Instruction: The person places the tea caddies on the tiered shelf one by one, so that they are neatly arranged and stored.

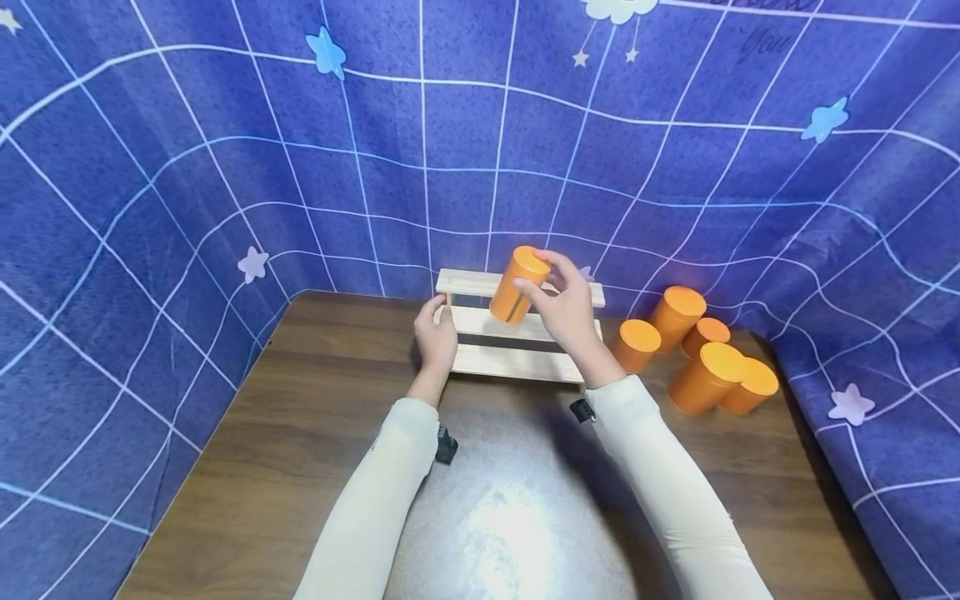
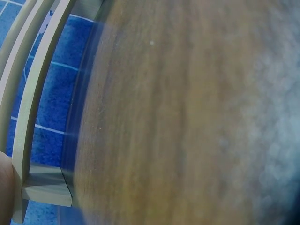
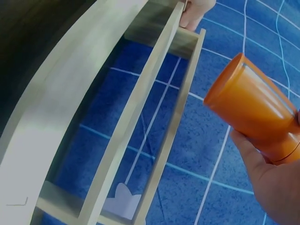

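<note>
My right hand [image 1: 568, 312] holds an orange canister [image 1: 510, 290] near its lid, thumb on one side and fingers on the other. The canister is tilted, and in the right wrist view its round base points toward the rack, apart from it. A pale three-tier wooden rack [image 1: 517, 364] stands at the back of the table. My left hand [image 1: 437, 340] grips the rack's left end; in the right wrist view its fingers [image 3: 199, 10] are bent at that end. Only a sliver of the left hand shows in the left wrist view.
To the right of the rack stand several orange canisters of different sizes, including a tall one [image 1: 678, 312] and a small one [image 1: 707, 335]. Behind the brown wooden table [image 1: 315, 417] hangs a blue curtain [image 1: 390, 192] with white grid lines. Light glares off the table's front.
</note>
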A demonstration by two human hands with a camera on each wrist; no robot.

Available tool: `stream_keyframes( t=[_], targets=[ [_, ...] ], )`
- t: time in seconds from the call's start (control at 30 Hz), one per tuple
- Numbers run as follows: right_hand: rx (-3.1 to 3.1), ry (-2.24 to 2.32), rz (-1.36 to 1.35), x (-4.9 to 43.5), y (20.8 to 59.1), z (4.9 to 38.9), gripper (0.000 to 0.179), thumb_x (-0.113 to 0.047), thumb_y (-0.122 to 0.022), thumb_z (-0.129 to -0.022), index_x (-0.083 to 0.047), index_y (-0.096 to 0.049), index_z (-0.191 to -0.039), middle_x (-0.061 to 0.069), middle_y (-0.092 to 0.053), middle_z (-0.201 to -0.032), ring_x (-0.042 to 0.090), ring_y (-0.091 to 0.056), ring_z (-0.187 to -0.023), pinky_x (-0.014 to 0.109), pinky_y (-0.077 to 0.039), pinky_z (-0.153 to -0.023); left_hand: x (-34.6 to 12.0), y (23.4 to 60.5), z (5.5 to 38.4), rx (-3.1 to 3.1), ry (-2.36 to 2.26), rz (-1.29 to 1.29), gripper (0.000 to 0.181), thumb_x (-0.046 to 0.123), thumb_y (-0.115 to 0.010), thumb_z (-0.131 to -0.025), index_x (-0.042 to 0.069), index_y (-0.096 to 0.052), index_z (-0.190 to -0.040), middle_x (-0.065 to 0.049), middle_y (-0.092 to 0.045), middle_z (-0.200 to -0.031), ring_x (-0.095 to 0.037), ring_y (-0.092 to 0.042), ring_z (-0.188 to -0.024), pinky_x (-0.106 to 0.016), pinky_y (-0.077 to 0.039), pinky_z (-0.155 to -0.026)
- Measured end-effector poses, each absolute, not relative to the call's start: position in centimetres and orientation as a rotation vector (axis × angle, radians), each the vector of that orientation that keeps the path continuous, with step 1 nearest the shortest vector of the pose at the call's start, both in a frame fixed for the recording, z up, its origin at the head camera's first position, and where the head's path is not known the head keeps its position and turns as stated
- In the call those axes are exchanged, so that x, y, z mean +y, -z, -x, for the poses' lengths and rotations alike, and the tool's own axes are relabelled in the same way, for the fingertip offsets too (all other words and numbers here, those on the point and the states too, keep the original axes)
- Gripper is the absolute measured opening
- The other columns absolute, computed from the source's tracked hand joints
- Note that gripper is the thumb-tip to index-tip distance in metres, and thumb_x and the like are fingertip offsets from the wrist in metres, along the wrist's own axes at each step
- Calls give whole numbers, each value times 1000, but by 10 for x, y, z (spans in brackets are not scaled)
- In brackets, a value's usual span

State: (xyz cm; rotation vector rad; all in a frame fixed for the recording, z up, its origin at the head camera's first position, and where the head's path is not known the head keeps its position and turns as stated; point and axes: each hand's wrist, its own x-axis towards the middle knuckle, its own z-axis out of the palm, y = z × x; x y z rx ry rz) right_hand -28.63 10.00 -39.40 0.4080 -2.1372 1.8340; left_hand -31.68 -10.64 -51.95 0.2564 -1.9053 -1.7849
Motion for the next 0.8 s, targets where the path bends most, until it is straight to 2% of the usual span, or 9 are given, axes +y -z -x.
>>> stream_keyframes(
  t=[0.07,0.17,0.33,0.8],
  targets=[
    [-2156,-1822,-401,96,393,290,59,-9,-84,-89,-4,-60,-143,16,-62,-148,37,-66,-129,46,-61,-103,-106,521,317,-1904,1780,-251,31,2,-59,-101,-5,-70,-130,-23,-69,-139,-36,-60,-139,-44,-43,-124],
    [-2160,-1789,-438,89,393,294,61,-9,-86,-87,-4,-61,-142,17,-61,-143,37,-67,-126,49,-60,-105,-106,521,317,-1909,1774,-240,31,3,-59,-101,-5,-69,-130,-23,-69,-139,-36,-60,-139,-44,-43,-124],
    [-2151,-1719,-525,76,393,305,60,-13,-89,-84,-6,-64,-138,17,-64,-136,37,-70,-118,48,-62,-102,-107,521,317,-1912,1770,-232,32,3,-59,-101,-5,-69,-130,-23,-68,-140,-36,-59,-140,-44,-43,-124],
    [-2247,-1659,-580,44,394,331,60,-16,-89,-84,-7,-65,-139,12,-65,-144,31,-68,-126,41,-62,-101,-107,520,317,-1947,1754,-249,32,3,-58,-102,-3,-69,-132,-21,-69,-139,-34,-60,-140,-43,-44,-124]
  ],
)
